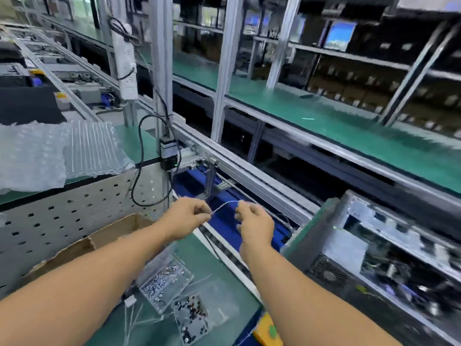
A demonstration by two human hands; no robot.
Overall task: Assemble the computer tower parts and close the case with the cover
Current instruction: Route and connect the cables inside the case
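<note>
Pinching a thin white plastic cable tie (225, 205) between them, my two hands were out in front of me above the blue conveyor channel (224, 221). My left hand (185, 218) nipped one end between thumb and curled fingers; my right hand (254, 221) had its fingers curled round the other end, and the tie arched up in a shallow bow from one to the other. It looked slim, pale and a little blurred.

To the right of my right forearm lay the open grey metal computer tower case (374, 258), on its side with no cover on it, its perforated power-supply grille (329, 273) facing me and boards and cables showing inside, though motion blur hid the detail.

Below my hands, on the green bench mat (199, 250), sat two clear plastic trays of small screws (167, 283), one silver, one darker, with more loose white cable ties (134, 318) just beside them. A yellow block with a green button (268, 329) sat near the mat's lower edge. Under my left forearm was an open brown cardboard box (99, 240), standing against a grey perforated metal panel (74, 203). Sheets of clear air-cushion packing (62, 151) lay on the bench above it. A black cable (139, 156) looped down beside a small black and grey box (169, 153) fixed to an aluminium post, and a white power strip (126, 61) was mounted higher up. Beyond ran long green-topped shelves (324, 121) in aluminium framing.
</note>
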